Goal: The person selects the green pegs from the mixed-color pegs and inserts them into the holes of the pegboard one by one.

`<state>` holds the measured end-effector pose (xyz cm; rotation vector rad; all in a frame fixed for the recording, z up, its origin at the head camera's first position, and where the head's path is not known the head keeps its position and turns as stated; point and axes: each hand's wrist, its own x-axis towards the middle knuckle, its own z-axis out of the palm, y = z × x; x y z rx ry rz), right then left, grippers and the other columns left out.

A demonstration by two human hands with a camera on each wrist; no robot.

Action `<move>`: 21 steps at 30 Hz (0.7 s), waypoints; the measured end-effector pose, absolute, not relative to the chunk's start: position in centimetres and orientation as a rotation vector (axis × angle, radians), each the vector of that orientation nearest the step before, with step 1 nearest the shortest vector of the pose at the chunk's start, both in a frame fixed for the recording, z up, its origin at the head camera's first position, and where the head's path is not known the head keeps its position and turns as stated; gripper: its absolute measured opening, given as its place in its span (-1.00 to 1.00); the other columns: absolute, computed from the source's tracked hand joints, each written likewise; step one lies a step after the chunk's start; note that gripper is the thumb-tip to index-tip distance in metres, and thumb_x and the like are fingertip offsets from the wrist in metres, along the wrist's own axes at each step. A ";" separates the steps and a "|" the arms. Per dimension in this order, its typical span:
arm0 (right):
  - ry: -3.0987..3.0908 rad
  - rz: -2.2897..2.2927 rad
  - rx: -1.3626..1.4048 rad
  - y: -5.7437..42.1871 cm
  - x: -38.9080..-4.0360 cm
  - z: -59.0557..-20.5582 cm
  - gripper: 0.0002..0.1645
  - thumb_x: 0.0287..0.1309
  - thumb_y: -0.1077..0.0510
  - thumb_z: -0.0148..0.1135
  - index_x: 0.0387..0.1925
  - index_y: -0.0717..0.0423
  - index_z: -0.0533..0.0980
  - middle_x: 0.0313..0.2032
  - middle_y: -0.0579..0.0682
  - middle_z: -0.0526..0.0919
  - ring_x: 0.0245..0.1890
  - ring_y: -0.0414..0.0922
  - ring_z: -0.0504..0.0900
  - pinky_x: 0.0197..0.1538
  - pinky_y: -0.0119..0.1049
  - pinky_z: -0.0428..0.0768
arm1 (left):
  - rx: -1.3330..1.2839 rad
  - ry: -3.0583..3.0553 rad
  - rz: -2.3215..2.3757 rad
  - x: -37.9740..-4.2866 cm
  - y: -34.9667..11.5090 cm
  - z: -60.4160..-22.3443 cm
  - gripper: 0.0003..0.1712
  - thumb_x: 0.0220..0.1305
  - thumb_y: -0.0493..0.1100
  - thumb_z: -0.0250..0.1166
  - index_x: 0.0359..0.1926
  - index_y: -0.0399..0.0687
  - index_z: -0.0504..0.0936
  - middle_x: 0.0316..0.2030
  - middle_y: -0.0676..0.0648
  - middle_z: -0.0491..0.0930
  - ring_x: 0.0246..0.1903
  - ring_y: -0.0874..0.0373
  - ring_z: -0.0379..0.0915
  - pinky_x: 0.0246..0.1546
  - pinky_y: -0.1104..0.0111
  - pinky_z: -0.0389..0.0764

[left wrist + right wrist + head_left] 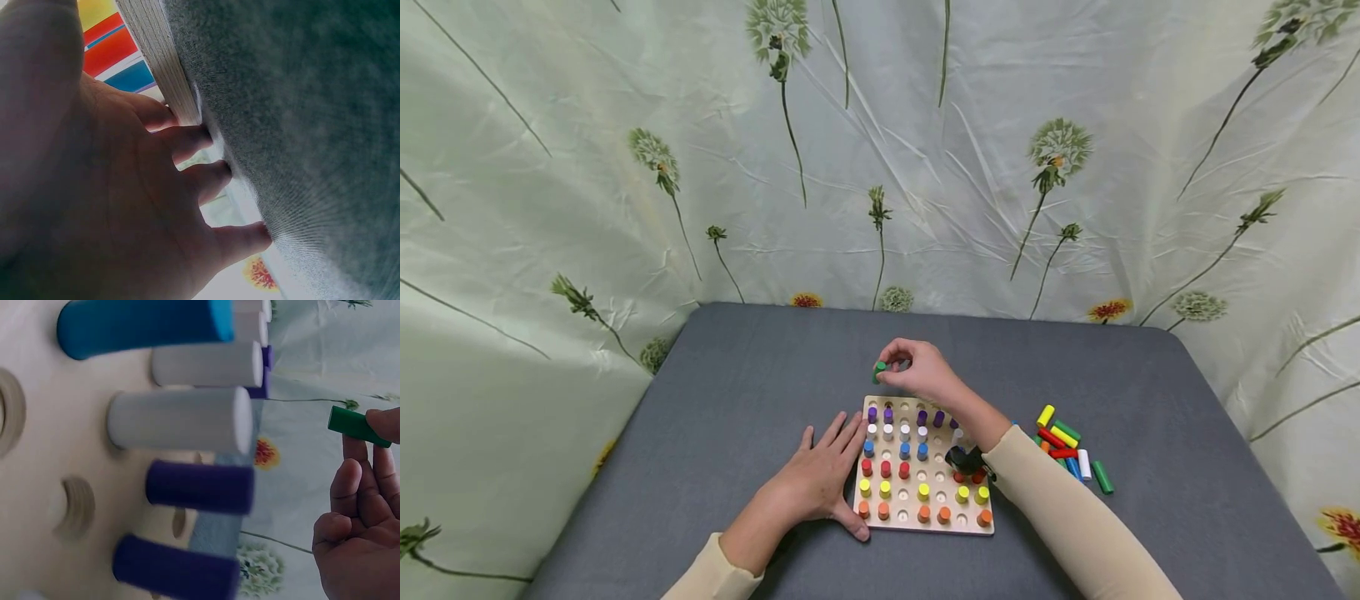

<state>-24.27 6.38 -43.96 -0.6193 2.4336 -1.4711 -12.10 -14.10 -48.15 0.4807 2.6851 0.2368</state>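
A green peg (879, 372) is pinched between the thumb and fingers of my right hand (917, 368), above the far left corner of a wooden pegboard (932, 527). In the right wrist view that green peg (350, 424) is held clear of the board, past the purple pegs (200, 486). Upright pegs fill many holes in rows: purple, white (905, 433), blue, red (886, 469), yellow (923, 492) and orange (924, 513). My left hand (820, 479) lies with spread fingers against the board's left edge, its thumb at the near left corner. My right forearm hides part of the board.
Right of the board lies a loose pile of pegs, among them yellow (1046, 416), green (1102, 477), white (1084, 464) and red ones. All this stands on a grey cloth-covered table (760, 358). A flowered curtain (850, 167) hangs behind and at the sides.
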 end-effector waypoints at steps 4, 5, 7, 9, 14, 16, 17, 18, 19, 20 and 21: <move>2.427 -1.428 -0.633 5.8 -24.4 -44.4 -0.89 0.31 0.20 0.43 -0.16 0.07 0.65 -0.28 -0.05 0.69 -0.28 -0.11 0.56 -0.19 -0.28 0.51 | 0.481 2.685 0.240 -12.1 -14.1 -48.1 0.80 -0.37 0.69 0.58 0.73 -0.02 -0.08 0.75 -0.07 -0.13 0.73 -0.15 -0.22 0.53 -0.45 0.02; 2.429 -1.415 -0.640 5.6 -24.4 -44.5 -0.89 0.31 0.20 0.43 -0.17 0.06 0.65 -0.28 -0.05 0.69 -0.28 -0.11 0.57 -0.20 -0.28 0.50 | 0.481 2.685 0.242 -12.1 -14.1 -48.1 0.79 -0.37 0.68 0.58 0.73 -0.02 -0.08 0.75 -0.07 -0.13 0.73 -0.15 -0.22 0.53 -0.45 0.02; 2.433 -1.382 -0.657 5.3 -24.4 -44.6 -0.89 0.30 0.20 0.44 -0.17 0.05 0.66 -0.28 -0.04 0.70 -0.29 -0.10 0.57 -0.21 -0.29 0.50 | 0.483 2.687 0.246 -12.1 -14.1 -48.1 0.79 -0.37 0.68 0.59 0.73 -0.02 -0.08 0.75 -0.07 -0.13 0.73 -0.14 -0.22 0.53 -0.44 0.02; 2.444 -1.338 -0.674 5.0 -24.5 -44.6 -0.89 0.30 0.19 0.44 -0.17 0.05 0.66 -0.29 -0.04 0.70 -0.31 -0.13 0.57 -0.22 -0.31 0.50 | 0.483 2.689 0.244 -12.0 -14.1 -48.0 0.79 -0.37 0.68 0.58 0.73 -0.02 -0.08 0.75 -0.06 -0.13 0.73 -0.14 -0.22 0.54 -0.44 0.02; 2.460 -1.218 -0.691 4.6 -24.6 -44.9 -0.88 0.29 0.19 0.45 -0.19 0.07 0.65 -0.32 -0.06 0.70 -0.39 -0.22 0.52 -0.26 -0.35 0.48 | 0.494 2.690 0.232 -12.0 -14.2 -48.1 0.79 -0.36 0.70 0.57 0.73 -0.02 -0.09 0.75 -0.06 -0.13 0.73 -0.13 -0.22 0.53 -0.44 0.03; 2.452 -1.193 -0.681 4.5 -24.7 -45.0 -0.89 0.28 0.19 0.46 -0.20 0.07 0.65 -0.33 -0.06 0.70 -0.41 -0.22 0.50 -0.27 -0.35 0.46 | 0.497 2.686 0.230 -12.1 -14.2 -48.2 0.79 -0.35 0.70 0.56 0.74 -0.02 -0.10 0.75 -0.07 -0.13 0.73 -0.14 -0.23 0.53 -0.44 0.04; 2.448 -1.183 -0.675 4.5 -24.7 -45.0 -0.89 0.28 0.20 0.46 -0.21 0.07 0.65 -0.33 -0.06 0.70 -0.42 -0.22 0.50 -0.28 -0.35 0.46 | 0.497 2.684 0.229 -12.1 -14.2 -48.2 0.79 -0.35 0.70 0.56 0.74 -0.02 -0.10 0.74 -0.07 -0.13 0.73 -0.14 -0.23 0.53 -0.44 0.03; 2.446 -1.171 -0.670 4.5 -24.8 -45.1 -0.89 0.28 0.20 0.46 -0.21 0.07 0.66 -0.33 -0.06 0.71 -0.42 -0.22 0.50 -0.28 -0.35 0.46 | 0.494 2.681 0.228 -12.1 -14.3 -48.2 0.79 -0.35 0.70 0.56 0.74 -0.01 -0.11 0.75 -0.06 -0.13 0.73 -0.14 -0.24 0.54 -0.44 0.02; 2.448 -1.160 -0.670 4.5 -24.8 -45.1 -0.89 0.27 0.20 0.45 -0.21 0.07 0.66 -0.33 -0.06 0.71 -0.42 -0.22 0.50 -0.28 -0.35 0.46 | 0.491 2.680 0.227 -12.1 -14.3 -48.2 0.79 -0.35 0.70 0.56 0.74 -0.01 -0.11 0.75 -0.07 -0.13 0.73 -0.14 -0.25 0.54 -0.44 0.02; 2.449 -1.148 -0.668 4.5 -24.8 -45.1 -0.89 0.27 0.21 0.45 -0.21 0.07 0.66 -0.32 -0.06 0.72 -0.42 -0.22 0.50 -0.28 -0.35 0.46 | 0.487 2.679 0.226 -12.2 -14.3 -48.3 0.79 -0.35 0.71 0.55 0.74 -0.01 -0.11 0.75 -0.07 -0.14 0.73 -0.15 -0.25 0.54 -0.44 0.02; 2.451 -1.137 -0.665 4.5 -24.9 -45.2 -0.89 0.27 0.21 0.45 -0.20 0.07 0.66 -0.32 -0.06 0.72 -0.42 -0.22 0.51 -0.28 -0.36 0.47 | 0.485 2.678 0.225 -12.2 -14.3 -48.3 0.79 -0.35 0.71 0.55 0.74 -0.01 -0.11 0.75 -0.07 -0.13 0.73 -0.15 -0.25 0.54 -0.44 0.02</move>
